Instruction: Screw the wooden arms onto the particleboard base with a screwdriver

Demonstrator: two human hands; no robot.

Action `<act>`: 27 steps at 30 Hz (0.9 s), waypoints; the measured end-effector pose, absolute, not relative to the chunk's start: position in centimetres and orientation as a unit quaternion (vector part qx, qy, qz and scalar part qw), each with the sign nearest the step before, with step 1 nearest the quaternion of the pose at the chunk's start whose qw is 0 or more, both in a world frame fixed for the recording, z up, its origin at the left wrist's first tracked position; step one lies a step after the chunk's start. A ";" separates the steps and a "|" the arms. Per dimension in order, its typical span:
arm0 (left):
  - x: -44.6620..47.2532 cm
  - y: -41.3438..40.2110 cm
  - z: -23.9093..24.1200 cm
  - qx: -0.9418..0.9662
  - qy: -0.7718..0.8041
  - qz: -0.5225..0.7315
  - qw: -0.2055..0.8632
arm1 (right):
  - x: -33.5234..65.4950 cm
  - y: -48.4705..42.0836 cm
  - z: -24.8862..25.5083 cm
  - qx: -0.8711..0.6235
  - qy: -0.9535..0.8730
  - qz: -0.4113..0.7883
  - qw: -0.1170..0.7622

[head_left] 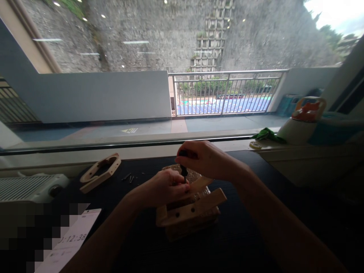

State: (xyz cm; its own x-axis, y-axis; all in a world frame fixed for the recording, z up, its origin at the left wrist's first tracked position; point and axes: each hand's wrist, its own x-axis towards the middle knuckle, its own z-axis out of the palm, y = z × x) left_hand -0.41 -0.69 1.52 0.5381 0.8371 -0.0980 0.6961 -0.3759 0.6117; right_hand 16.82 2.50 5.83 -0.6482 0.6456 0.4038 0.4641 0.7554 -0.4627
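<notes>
Wooden frame (185, 212), lying at the middle of the bench (138, 163) directly in front of the person, over a speckled brown block (193, 174) whose exact make-up is too dark to tell. Judged by eye, the frame is light to moderate in weight, stiff and hardly fragile; its smooth faces should give fair grip, though the wood might split close to a hole if forced. The sound places to take hold are the long bars, grasped across their thickness and clear of the holes, or the left end where the parts meet. In appearance it is pale tan with rounded edges; the near bar runs obliquely, its right end raised and free, and carries two dark round holes, while a second bar lies beyond it, partly covered by the fingers. The right hand (202, 159) is closed around the dark handle of a screwdriver (184, 171), held nearly upright with its shaft pointing down. The left hand (163, 185) is curled over the far side of the frame, fingertips drawn together beside the lower shaft; what they pinch, if anything, cannot be told. To the left rest several loose screws (131, 179) and a separate wooden piece (113, 167) with a rounded opening.
</notes>
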 end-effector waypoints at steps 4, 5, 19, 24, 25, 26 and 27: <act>-0.5 -0.7 1.6 0.824 0.466 0.119 0.299 | 16.7 2.0 6.2 -0.292 -0.899 0.160 0.285; -0.5 -0.8 1.7 0.826 0.465 0.123 0.296 | 16.7 1.9 6.3 -0.286 -0.901 0.161 0.284; -0.5 -0.7 1.6 0.827 0.469 0.117 0.287 | 17.0 2.4 6.1 -0.300 -0.895 0.149 0.293; -0.6 -0.6 1.6 0.836 0.453 0.119 0.288 | 17.2 2.0 6.3 -0.298 -0.900 0.145 0.283; -0.7 -0.6 1.5 0.835 0.452 0.120 0.290 | 17.3 1.9 6.4 -0.292 -0.903 0.145 0.281; -0.7 -0.7 1.5 0.832 0.454 0.121 0.295 | 17.2 1.7 6.5 -0.284 -0.905 0.145 0.280; -0.7 -0.7 1.4 0.825 0.459 0.122 0.306 | 17.2 1.6 6.5 -0.276 -0.908 0.145 0.279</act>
